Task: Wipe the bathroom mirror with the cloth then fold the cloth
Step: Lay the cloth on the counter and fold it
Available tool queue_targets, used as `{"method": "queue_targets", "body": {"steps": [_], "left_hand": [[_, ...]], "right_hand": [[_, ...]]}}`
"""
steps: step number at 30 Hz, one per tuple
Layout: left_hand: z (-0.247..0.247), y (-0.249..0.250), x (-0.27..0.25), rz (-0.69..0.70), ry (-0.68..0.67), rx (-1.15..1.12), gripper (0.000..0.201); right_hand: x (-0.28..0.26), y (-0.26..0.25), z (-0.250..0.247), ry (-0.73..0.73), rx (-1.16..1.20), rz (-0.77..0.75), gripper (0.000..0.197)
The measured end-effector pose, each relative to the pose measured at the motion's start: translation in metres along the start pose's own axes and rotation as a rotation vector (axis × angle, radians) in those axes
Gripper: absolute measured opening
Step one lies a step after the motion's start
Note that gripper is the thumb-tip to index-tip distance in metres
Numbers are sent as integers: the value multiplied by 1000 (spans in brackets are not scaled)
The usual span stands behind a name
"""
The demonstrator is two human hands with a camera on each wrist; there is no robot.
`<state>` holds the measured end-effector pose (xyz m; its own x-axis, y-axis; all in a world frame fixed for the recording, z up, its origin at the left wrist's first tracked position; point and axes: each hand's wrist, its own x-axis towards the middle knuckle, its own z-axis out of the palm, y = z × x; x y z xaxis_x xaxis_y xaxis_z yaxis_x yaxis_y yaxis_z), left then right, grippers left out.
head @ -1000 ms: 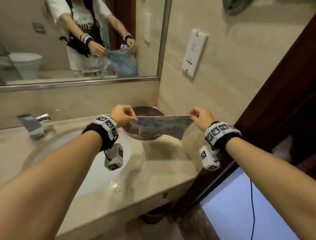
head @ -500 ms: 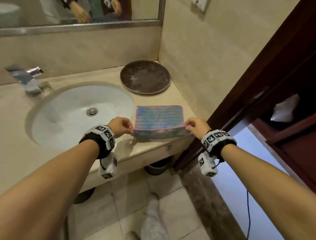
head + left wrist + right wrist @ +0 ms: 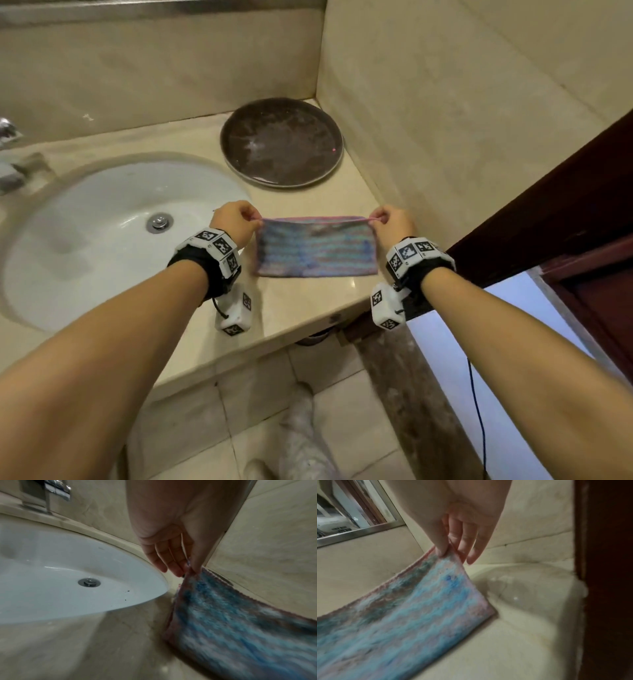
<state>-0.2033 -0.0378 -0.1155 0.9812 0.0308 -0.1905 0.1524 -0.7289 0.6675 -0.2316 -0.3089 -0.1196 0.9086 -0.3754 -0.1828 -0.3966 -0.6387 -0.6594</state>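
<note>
A blue-and-pink striped cloth (image 3: 317, 247) lies doubled over on the beige counter (image 3: 301, 308), right of the basin. My left hand (image 3: 236, 222) pinches its far left corner between thumb and forefinger. My right hand (image 3: 390, 222) pinches the far right corner the same way. The far edge is lifted slightly; the near fold rests on the counter. In the left wrist view the cloth (image 3: 240, 628) slopes down from my left hand (image 3: 189, 566). In the right wrist view the cloth (image 3: 402, 615) hangs from my right hand (image 3: 448, 550). The mirror (image 3: 342, 520) shows only at the upper left there.
A white basin (image 3: 102, 240) with a metal drain (image 3: 159, 222) sits to the left, a faucet (image 3: 8, 161) at its far left edge. A dark round plate (image 3: 281, 142) stands behind the cloth. Tiled wall and a dark wooden door frame (image 3: 565, 205) close the right side.
Both hands carried the near edge of the cloth away from me over the far edge, halving it on the counter. The head view tilted down, and the mirror left it.
</note>
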Motion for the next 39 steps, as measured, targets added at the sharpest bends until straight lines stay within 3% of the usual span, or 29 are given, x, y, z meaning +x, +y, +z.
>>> {"method": "queue_targets", "body": {"steps": [6,12,16,19,24,28,32,35,39], "left_hand": [[15,-12,33,-71,32,29,7],[20,-4,40,-67,-4,223,14],[24,24,32,57,33,361,27],[42,47,22,196,-59,353,26],[78,81,14,345,-220,292,25],[108,103,15,494,-312,261,30],[131,113,23,717,-443,561,45],[134,116,32,820,-391,662,39],[134,121,38,848,-361,705,30]], "right_hand": [[26,5,15,11,-84,30,4],[34,5,17,-65,-138,55,23],[24,1,9,-44,-43,85,27],[12,-5,-3,-14,-174,101,21],[-20,6,-18,-174,-373,146,27],[-40,25,-11,-277,-353,138,26],[-41,28,-2,-249,-364,128,28],[-36,30,-2,-277,-345,145,28],[-34,33,-2,-293,-322,157,22]]}}
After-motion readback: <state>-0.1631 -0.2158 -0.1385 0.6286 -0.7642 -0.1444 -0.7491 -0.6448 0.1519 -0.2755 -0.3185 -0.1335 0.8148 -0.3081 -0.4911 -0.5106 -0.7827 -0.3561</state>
